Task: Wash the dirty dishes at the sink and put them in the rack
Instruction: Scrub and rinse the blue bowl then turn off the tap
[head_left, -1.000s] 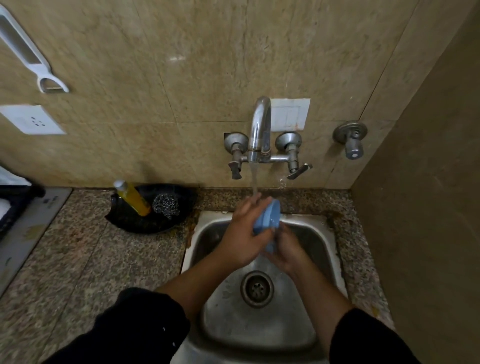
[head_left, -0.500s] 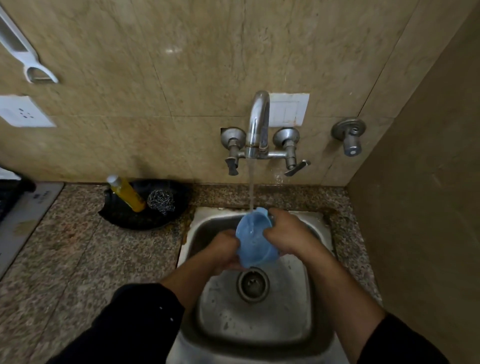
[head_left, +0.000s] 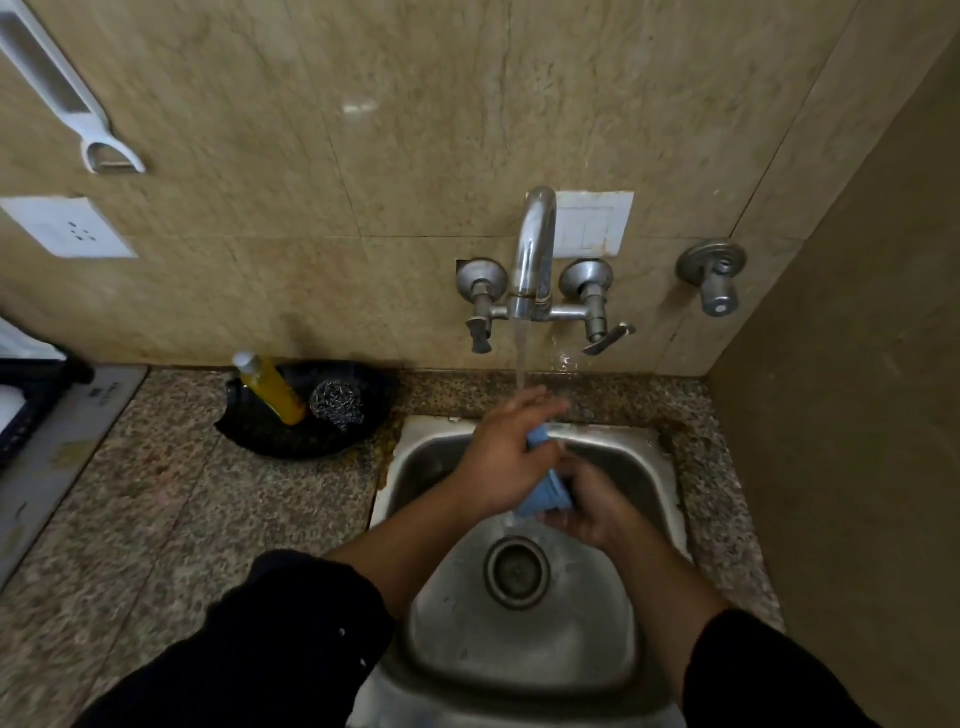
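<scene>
A small blue plastic cup (head_left: 543, 491) is held over the steel sink (head_left: 519, 649), just below the running tap (head_left: 535, 249). My left hand (head_left: 506, 457) wraps over its upper part, fingers stretched toward the water stream. My right hand (head_left: 589, 506) grips the cup from the lower right. Most of the cup is hidden between the two hands. The sink basin holds only the drain (head_left: 517, 571).
A black dish (head_left: 270, 431) on the granite counter left of the sink holds a yellow soap bottle (head_left: 272, 387) and a steel scrubber (head_left: 336, 402). A dark rack (head_left: 26, 400) shows at the far left edge. A side wall stands close on the right.
The cup has been turned in my hands. Half a second ago its open mouth faced me under the stream; now my left hand covers its top and only its side shows.
</scene>
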